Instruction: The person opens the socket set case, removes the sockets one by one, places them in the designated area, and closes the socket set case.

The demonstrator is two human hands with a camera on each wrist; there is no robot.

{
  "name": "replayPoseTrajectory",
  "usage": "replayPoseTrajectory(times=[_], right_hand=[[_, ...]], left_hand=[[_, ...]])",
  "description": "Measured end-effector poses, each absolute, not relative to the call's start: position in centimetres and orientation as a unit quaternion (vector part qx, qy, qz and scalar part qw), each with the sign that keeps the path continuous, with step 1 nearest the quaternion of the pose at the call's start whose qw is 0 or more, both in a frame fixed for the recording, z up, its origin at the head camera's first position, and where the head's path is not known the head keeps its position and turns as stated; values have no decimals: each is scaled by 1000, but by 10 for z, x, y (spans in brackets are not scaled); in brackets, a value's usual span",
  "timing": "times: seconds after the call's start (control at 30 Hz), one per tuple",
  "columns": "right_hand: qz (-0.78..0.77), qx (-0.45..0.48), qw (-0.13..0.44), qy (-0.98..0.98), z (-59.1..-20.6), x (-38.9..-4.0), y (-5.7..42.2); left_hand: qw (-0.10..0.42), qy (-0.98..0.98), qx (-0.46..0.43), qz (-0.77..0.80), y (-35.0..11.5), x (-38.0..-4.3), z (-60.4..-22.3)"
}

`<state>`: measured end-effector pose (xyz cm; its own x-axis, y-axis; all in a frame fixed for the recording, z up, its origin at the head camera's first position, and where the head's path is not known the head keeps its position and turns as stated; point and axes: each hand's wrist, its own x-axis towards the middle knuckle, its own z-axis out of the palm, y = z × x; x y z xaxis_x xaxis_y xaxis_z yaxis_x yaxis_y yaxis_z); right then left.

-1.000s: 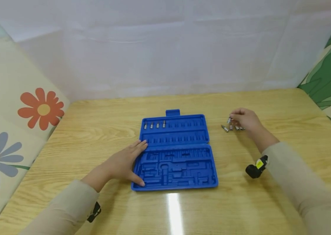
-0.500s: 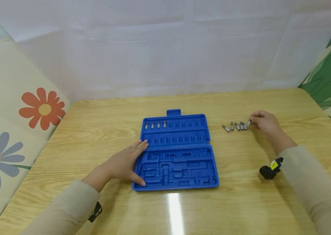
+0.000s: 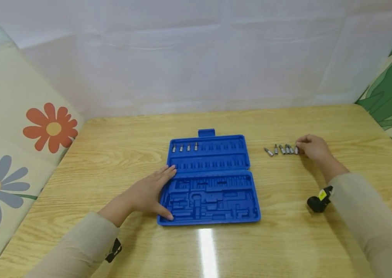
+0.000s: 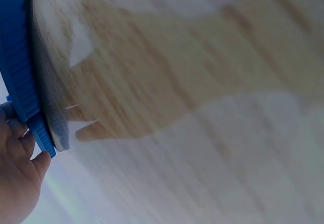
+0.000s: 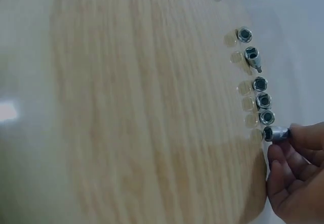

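Now the right hand (image 3: 316, 148) pinches a metal bit (image 5: 277, 133) beside the loose row, left hand (image 3: 147, 192) spread on the blue case (image 3: 213, 173)'s edge.

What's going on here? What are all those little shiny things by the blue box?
A person's left hand rests on the left edge of an open blue case. Their right hand pinches a small metal bit at the right end of a row on the table. Five other bits are in that row, and four more sit in the case's far part, with unfilled slots to their right.
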<state>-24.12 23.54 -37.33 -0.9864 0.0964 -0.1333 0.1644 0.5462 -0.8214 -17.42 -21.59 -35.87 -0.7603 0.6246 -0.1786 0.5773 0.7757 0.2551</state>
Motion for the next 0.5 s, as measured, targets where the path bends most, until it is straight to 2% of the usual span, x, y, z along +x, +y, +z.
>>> replayPoseTrajectory(times=[0.5], right_hand=[[-387,106,48,915,-374,-252,232]], left_hand=[[138,936,310,92,-218,-175,-358]])
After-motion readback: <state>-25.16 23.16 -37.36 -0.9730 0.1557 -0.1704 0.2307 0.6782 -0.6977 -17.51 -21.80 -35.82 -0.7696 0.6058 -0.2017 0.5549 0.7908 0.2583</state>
